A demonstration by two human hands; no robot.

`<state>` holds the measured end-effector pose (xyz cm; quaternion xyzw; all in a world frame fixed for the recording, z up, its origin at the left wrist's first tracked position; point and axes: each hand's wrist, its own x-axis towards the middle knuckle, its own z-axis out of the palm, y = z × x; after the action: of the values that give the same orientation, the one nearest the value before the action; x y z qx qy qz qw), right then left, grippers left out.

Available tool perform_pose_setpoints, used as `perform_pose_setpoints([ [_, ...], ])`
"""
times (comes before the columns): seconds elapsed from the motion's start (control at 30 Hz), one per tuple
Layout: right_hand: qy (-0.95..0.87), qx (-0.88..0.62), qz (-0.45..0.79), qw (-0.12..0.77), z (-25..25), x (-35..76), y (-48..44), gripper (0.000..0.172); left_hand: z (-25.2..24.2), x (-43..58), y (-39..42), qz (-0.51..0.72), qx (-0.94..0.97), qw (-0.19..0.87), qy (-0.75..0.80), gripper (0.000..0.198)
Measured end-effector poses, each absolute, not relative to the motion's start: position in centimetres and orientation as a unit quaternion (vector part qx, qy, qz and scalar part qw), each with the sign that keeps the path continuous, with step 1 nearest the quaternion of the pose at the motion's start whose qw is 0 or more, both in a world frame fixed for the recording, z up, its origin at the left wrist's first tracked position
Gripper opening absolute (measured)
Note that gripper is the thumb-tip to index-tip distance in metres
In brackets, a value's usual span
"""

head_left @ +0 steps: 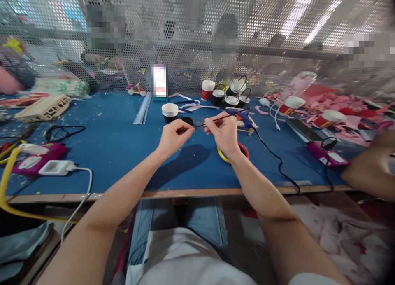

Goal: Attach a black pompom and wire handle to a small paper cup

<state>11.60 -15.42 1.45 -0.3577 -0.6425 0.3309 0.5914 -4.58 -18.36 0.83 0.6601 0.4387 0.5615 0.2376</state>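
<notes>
Both my hands are raised above the blue table (pixel 123 153), close together. My left hand (pixel 174 135) is closed in a pinch on a small black round piece (pixel 187 121). My right hand (pixel 222 130) is closed on a thin dark stick (pixel 230 116) that runs from the black piece up to the right. Under my right wrist lies a ring of red and yellow tape (pixel 244 150). A black paper cup with a white rim (pixel 169 111) stands just beyond my left hand. A blue glue gun (pixel 243 117) lies behind my right hand.
Several red and black paper cups (pixel 230 93) stand at the back by a perforated metal screen (pixel 191 33). A black cable (pixel 277 163) runs to the table edge. Power strips (pixel 55 167) and a yellow cable lie left. Pink scraps (pixel 339 112) and another person's arm (pixel 370 169) are at right.
</notes>
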Motion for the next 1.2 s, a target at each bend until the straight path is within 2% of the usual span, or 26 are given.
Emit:
perform_pose_setpoints([
  [0.1,-0.629,-0.356,0.334,0.606,1.3,11.4,-15.5,0.021,0.5,-3.9,-18.8,0.552,0.68,0.229,0.425,0.013],
  [0.27,-0.572,-0.326,0.46,0.597,1.6,11.3,-15.3,0.026,-1.0,-3.5,-18.0,0.54,0.629,0.367,0.422,0.018],
  [0.4,-0.572,-0.309,0.521,0.553,1.7,11.6,-15.1,0.027,-1.1,-4.1,-17.3,0.533,0.607,0.413,0.421,0.019],
  [0.47,-0.608,-0.317,0.493,0.536,1.7,11.8,-15.1,0.028,-0.8,-4.5,-17.2,0.526,0.616,0.398,0.431,0.018],
  [0.57,-0.674,-0.343,0.388,0.526,1.4,11.9,-15.3,0.024,-0.2,-4.8,-17.4,0.53,0.644,0.321,0.449,0.014],
  [0.67,-0.692,-0.369,0.289,0.549,1.0,11.7,-15.5,0.02,0.1,-4.6,-18.0,0.547,0.677,0.219,0.441,0.011],
  [0.77,-0.67,-0.368,0.277,0.583,0.9,11.5,-15.5,0.019,0.1,-4.0,-18.5,0.549,0.696,0.186,0.424,0.01],
  [0.9,-0.607,-0.341,0.379,0.61,1.2,11.4,-15.2,0.023,-0.5,-3.2,-18.6,0.552,0.65,0.294,0.433,0.013],
  [1.03,-0.567,-0.315,0.488,0.584,1.6,11.5,-15.1,0.026,-1.1,-3.3,-17.9,0.552,0.593,0.399,0.43,0.017],
  [1.13,-0.571,-0.315,0.512,0.559,1.6,11.8,-14.9,0.025,-1.0,-3.8,-17.5,0.555,0.585,0.405,0.43,0.019],
  [1.2,-0.588,-0.326,0.485,0.558,1.6,11.9,-14.9,0.024,-0.7,-4.2,-17.5,0.558,0.594,0.378,0.439,0.018],
])
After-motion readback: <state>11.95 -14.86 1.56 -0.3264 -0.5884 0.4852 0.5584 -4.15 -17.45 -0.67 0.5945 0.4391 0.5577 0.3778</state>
